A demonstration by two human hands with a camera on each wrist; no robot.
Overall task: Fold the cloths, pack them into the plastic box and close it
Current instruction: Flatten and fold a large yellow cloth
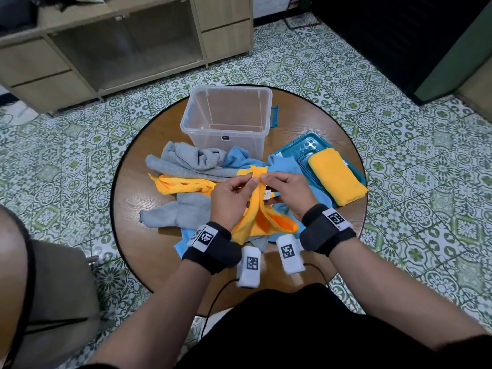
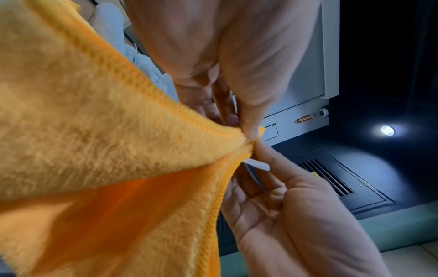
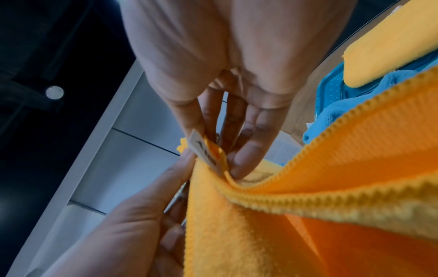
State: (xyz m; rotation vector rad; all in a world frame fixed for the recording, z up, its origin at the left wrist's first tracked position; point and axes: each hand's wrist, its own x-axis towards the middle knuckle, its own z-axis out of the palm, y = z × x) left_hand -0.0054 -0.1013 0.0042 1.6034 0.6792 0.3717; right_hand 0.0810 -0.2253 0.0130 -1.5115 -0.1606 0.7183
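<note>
I hold an orange cloth (image 1: 255, 217) up over the table by its top edge. My left hand (image 1: 251, 180) and right hand (image 1: 264, 178) pinch that edge side by side, fingertips almost touching. The left wrist view shows my left hand (image 2: 251, 135) pinching the cloth (image 2: 94, 150) at a corner. In the right wrist view my right hand (image 3: 213, 151) pinches the edge by a white label (image 3: 203, 150). The clear plastic box (image 1: 183, 123) stands open and empty at the back. Its teal lid (image 1: 287, 153) lies to the right with a folded orange cloth (image 1: 336, 179) on it.
Loose grey cloths (image 1: 183, 158), blue cloths (image 1: 237, 157) and more orange cloth (image 1: 181, 185) lie heaped between me and the box on the round wooden table (image 1: 149, 249). A wooden cabinet (image 1: 119, 49) stands behind on the tiled floor.
</note>
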